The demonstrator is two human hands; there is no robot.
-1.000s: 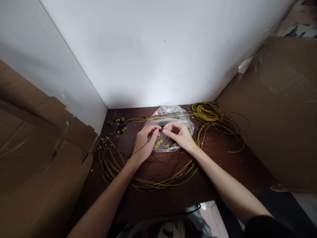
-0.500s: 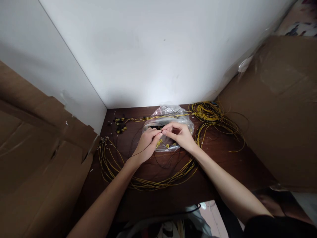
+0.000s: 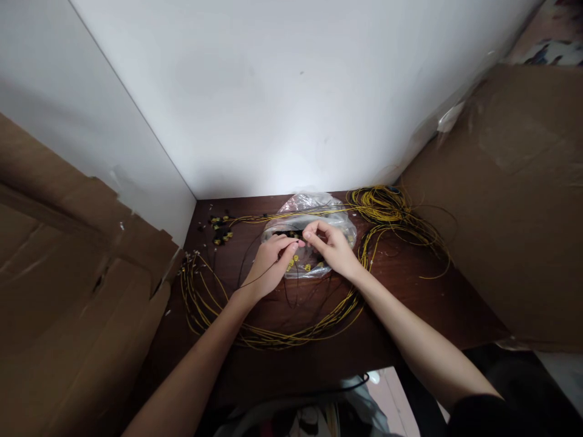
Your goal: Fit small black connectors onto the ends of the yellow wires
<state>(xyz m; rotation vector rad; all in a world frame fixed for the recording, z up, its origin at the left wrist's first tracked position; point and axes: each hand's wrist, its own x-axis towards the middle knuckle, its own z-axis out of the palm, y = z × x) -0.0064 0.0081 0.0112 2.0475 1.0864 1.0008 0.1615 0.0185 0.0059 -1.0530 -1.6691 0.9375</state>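
Note:
My left hand (image 3: pixel 268 262) pinches a thin black wire (image 3: pixel 257 280), which trails back across the wrist and loops over the table. Just to its right, my right hand (image 3: pixel 336 249) has thumb and forefinger pressed together. Whatever sits in that pinch is too small to make out. A small gap separates the fingertips of the two hands. Beneath them lies a clear plastic bag (image 3: pixel 314 203) with small yellow and black parts inside, several yellow pieces (image 3: pixel 308 267) showing below my fingers.
Long yellow and black wires (image 3: pixel 291 340) curve along the near side of the dark tabletop (image 3: pixel 410 315). A tangled wire coil (image 3: pixel 382 206) lies at the back right. Small yellow-black parts (image 3: pixel 222 235) sit at the back left. Cardboard (image 3: pixel 514 212) stands on both sides, with a white wall (image 3: pixel 282 103) behind.
My right fingertips have moved slightly right, away from my left fingertips. The hanging loops of black wire below the hands have shifted. My left hand has stayed nearly in place.

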